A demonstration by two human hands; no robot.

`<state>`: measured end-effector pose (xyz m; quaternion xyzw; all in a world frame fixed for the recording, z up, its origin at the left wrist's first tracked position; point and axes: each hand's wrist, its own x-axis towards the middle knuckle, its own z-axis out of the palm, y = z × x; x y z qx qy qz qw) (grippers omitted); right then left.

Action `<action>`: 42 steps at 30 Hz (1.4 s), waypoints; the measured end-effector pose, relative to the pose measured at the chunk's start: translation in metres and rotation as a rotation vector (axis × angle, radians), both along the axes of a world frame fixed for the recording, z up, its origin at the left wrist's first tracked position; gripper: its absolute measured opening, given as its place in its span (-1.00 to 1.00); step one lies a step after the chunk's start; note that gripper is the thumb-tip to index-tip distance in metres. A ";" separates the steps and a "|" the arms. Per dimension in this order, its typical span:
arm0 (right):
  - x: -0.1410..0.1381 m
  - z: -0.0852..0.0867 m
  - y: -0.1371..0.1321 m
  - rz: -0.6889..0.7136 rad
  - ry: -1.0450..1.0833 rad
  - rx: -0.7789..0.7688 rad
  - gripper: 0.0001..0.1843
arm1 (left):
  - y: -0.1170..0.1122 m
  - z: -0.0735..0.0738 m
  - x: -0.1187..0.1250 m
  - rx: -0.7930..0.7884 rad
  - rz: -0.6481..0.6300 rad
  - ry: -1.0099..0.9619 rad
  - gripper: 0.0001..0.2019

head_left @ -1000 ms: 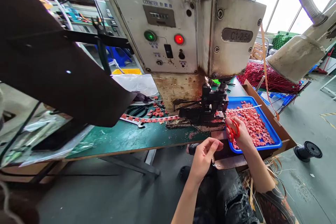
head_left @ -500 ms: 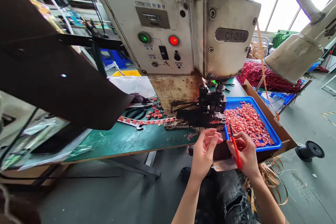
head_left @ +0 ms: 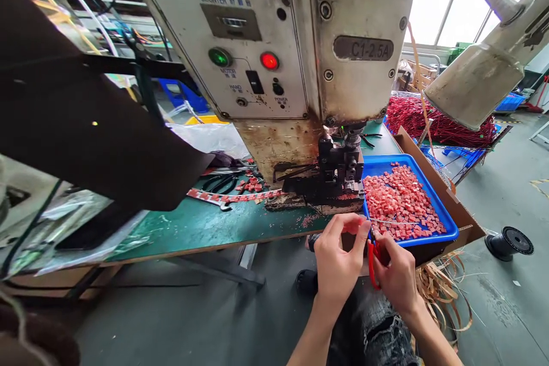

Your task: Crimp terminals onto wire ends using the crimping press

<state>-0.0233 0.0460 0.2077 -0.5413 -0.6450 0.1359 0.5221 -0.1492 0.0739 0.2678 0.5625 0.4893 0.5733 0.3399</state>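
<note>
My right hand (head_left: 397,277) is closed around red-handled scissors (head_left: 373,257), held below the table's front edge. My left hand (head_left: 338,260) sits just to their left, its fingers pinched on a thin pale strip (head_left: 386,221) that runs toward the blue tray (head_left: 446,214). The tray holds several small red pieces (head_left: 401,200). Both hands are in front of the black die (head_left: 338,174) of a grey press machine (head_left: 300,51).
A green table (head_left: 206,226) carries a strip of red pieces (head_left: 231,196), pliers and plastic bags. A dark panel (head_left: 86,126) juts in from the left. Red wire bundles (head_left: 433,123) lie behind the tray. A black spool (head_left: 510,242) rests on the floor.
My right hand drew back from the blue tray with the scissors and came down next to my left hand, which rose to meet it. The view shifted slightly.
</note>
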 end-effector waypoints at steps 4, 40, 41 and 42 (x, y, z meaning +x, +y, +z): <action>0.002 -0.003 0.002 -0.040 -0.082 0.096 -0.87 | -0.002 -0.002 -0.002 -0.173 -0.061 -0.250 -0.78; 0.073 0.056 -0.116 0.054 0.431 -0.249 -0.27 | -0.037 0.066 0.027 -0.096 -0.493 -0.458 -0.71; 0.075 0.056 -0.119 0.042 0.440 -0.239 -0.28 | -0.038 0.065 0.035 -0.108 -0.524 -0.438 -0.70; 0.077 0.056 -0.121 0.022 0.451 -0.238 -0.28 | -0.039 0.063 0.042 -0.124 -0.549 -0.419 -0.69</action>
